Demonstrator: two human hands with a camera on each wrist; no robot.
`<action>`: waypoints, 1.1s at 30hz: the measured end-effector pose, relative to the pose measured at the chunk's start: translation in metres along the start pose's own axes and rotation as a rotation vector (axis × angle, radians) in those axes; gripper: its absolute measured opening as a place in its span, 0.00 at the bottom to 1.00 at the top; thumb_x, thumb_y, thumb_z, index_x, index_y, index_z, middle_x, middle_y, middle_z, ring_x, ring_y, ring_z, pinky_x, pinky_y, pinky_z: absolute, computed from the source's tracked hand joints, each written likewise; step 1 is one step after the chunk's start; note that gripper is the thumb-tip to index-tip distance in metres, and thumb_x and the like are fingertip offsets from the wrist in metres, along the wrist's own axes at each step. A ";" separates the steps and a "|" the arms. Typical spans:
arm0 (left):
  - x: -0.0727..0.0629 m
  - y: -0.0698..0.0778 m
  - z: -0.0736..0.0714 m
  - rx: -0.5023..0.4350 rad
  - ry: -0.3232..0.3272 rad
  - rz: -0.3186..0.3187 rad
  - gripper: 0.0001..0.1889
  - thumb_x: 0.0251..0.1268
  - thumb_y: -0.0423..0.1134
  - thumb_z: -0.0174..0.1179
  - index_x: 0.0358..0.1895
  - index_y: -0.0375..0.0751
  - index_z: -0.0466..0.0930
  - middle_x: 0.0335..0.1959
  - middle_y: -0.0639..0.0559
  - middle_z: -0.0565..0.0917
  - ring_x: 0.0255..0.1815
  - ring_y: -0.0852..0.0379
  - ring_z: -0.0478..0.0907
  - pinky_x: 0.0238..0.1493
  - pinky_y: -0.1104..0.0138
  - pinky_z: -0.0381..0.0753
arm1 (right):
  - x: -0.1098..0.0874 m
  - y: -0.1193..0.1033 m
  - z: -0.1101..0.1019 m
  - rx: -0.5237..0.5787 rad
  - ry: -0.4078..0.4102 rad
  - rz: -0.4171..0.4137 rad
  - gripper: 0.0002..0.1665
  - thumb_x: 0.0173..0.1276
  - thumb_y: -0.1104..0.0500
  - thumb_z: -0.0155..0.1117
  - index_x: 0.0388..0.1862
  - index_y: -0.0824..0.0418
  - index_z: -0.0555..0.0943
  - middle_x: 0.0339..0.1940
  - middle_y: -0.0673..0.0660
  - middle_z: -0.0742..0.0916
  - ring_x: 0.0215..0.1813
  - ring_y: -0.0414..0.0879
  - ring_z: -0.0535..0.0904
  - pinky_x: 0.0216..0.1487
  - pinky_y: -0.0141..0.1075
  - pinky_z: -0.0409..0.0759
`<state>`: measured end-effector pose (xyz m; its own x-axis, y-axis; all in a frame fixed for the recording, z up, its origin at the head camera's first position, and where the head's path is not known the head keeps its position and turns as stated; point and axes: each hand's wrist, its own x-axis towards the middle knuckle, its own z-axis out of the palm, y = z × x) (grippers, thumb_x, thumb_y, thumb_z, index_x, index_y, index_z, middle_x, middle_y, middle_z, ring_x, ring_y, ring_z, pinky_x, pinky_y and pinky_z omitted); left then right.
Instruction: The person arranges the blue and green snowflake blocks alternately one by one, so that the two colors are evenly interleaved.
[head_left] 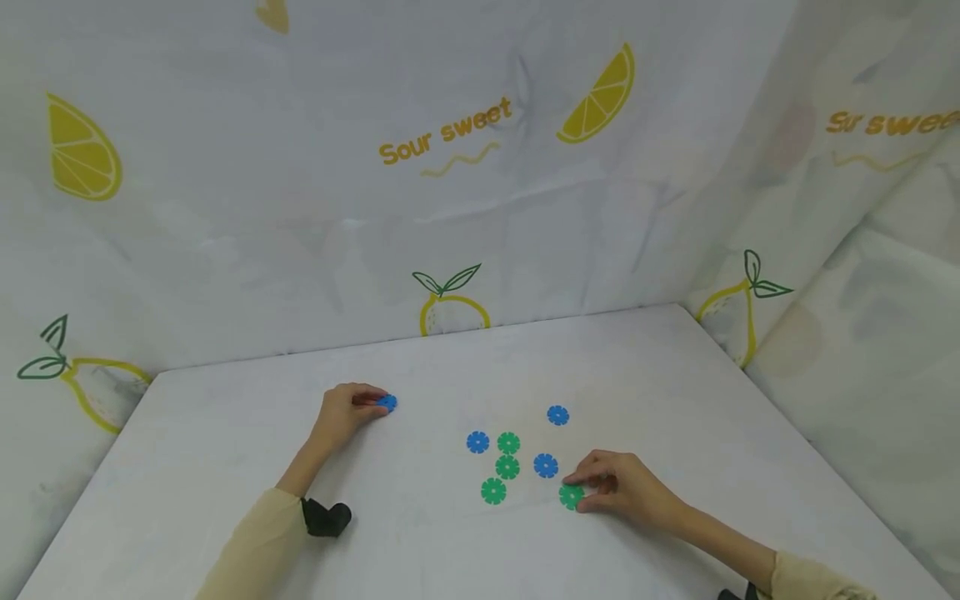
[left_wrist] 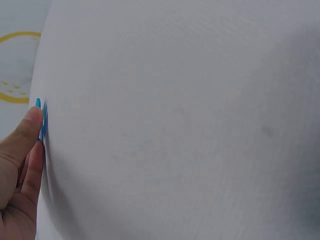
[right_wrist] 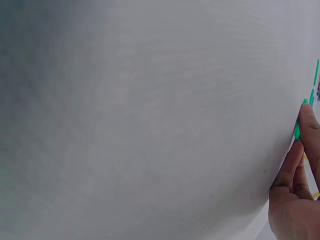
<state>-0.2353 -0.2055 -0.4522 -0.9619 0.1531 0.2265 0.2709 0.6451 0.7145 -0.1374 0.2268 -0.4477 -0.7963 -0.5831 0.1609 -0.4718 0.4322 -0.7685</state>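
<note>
My left hand (head_left: 343,417) pinches a blue notched plastic disc (head_left: 387,403) between thumb and fingers, at the left of the white table. In the left wrist view that blue disc (left_wrist: 38,103) is seen edge-on at the fingertips. At the right, my right hand (head_left: 632,490) holds a green notched disc (head_left: 572,497) by its edges, thumb on the near side. The right wrist view shows only a thin strip of this green disc (right_wrist: 297,131) between the fingertips. A loose blue disc (head_left: 546,466) lies just beyond the right fingers.
Between the hands, three green discs form a rough column, among them the middle one (head_left: 507,467). Beside its top lies a blue disc (head_left: 477,442); another blue disc (head_left: 558,415) lies farther back. White lemon-print cloth (head_left: 337,250) rises behind the table (head_left: 420,542) and along its right.
</note>
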 end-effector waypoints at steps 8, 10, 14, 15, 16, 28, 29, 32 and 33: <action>0.002 -0.002 -0.005 0.028 -0.031 -0.052 0.12 0.55 0.32 0.69 0.44 0.31 0.85 0.40 0.39 0.85 0.40 0.47 0.82 0.45 0.55 0.81 | 0.001 0.002 0.002 0.014 -0.011 0.007 0.18 0.56 0.55 0.73 0.43 0.65 0.86 0.38 0.52 0.85 0.36 0.39 0.78 0.33 0.29 0.80; 0.004 -0.002 -0.007 0.031 -0.052 -0.070 0.12 0.56 0.32 0.68 0.44 0.32 0.85 0.39 0.41 0.85 0.39 0.49 0.82 0.44 0.58 0.81 | 0.001 0.001 0.001 0.014 -0.012 0.005 0.18 0.56 0.55 0.73 0.43 0.65 0.86 0.38 0.52 0.85 0.36 0.39 0.78 0.33 0.29 0.80; 0.011 -0.002 -0.009 0.032 -0.096 -0.119 0.13 0.56 0.34 0.69 0.44 0.33 0.85 0.34 0.46 0.86 0.36 0.54 0.80 0.40 0.64 0.79 | 0.002 0.001 0.000 0.004 -0.016 0.016 0.18 0.55 0.55 0.73 0.43 0.64 0.86 0.38 0.52 0.85 0.36 0.38 0.78 0.33 0.29 0.80; 0.013 -0.003 -0.009 0.035 -0.106 -0.124 0.13 0.56 0.35 0.69 0.44 0.33 0.85 0.33 0.47 0.85 0.35 0.55 0.79 0.38 0.65 0.79 | 0.002 0.001 0.000 0.000 -0.017 0.024 0.18 0.55 0.55 0.73 0.43 0.64 0.86 0.38 0.52 0.85 0.36 0.38 0.78 0.33 0.29 0.80; 0.015 -0.002 -0.009 0.038 -0.113 -0.135 0.13 0.55 0.35 0.70 0.44 0.33 0.85 0.33 0.48 0.85 0.34 0.55 0.79 0.38 0.66 0.78 | 0.002 0.001 -0.001 -0.004 -0.017 0.027 0.18 0.55 0.55 0.73 0.43 0.64 0.86 0.38 0.52 0.85 0.36 0.38 0.78 0.33 0.29 0.80; 0.026 0.007 -0.012 0.134 -0.151 -0.132 0.13 0.50 0.33 0.73 0.39 0.33 0.85 0.29 0.49 0.82 0.32 0.55 0.74 0.35 0.66 0.75 | 0.003 0.001 -0.002 -0.037 0.001 -0.026 0.17 0.56 0.55 0.73 0.41 0.63 0.86 0.35 0.51 0.85 0.31 0.39 0.75 0.29 0.28 0.78; 0.026 0.008 -0.012 0.139 -0.152 -0.133 0.13 0.50 0.33 0.73 0.39 0.33 0.85 0.29 0.49 0.82 0.32 0.55 0.74 0.35 0.66 0.75 | 0.003 0.001 -0.002 -0.039 0.004 -0.031 0.17 0.56 0.55 0.73 0.41 0.63 0.86 0.35 0.50 0.85 0.31 0.39 0.75 0.29 0.28 0.77; 0.026 0.009 -0.012 0.144 -0.148 -0.155 0.13 0.49 0.33 0.73 0.38 0.33 0.85 0.28 0.50 0.81 0.31 0.56 0.74 0.35 0.67 0.74 | 0.003 0.001 -0.001 -0.037 0.010 -0.041 0.17 0.56 0.56 0.73 0.41 0.64 0.85 0.34 0.50 0.84 0.31 0.40 0.74 0.29 0.28 0.78; 0.025 0.009 -0.012 0.149 -0.147 -0.159 0.13 0.49 0.33 0.73 0.38 0.32 0.85 0.28 0.50 0.81 0.31 0.56 0.74 0.35 0.67 0.75 | 0.003 0.001 -0.001 -0.034 0.011 -0.046 0.16 0.56 0.56 0.73 0.41 0.64 0.85 0.34 0.50 0.84 0.31 0.40 0.74 0.29 0.28 0.78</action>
<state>-0.2564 -0.2050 -0.4318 -0.9899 0.1415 0.0127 0.1182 0.7710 0.6258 -0.1404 0.2267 -0.4473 -0.7775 -0.5956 0.2018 -0.5202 0.4288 -0.7386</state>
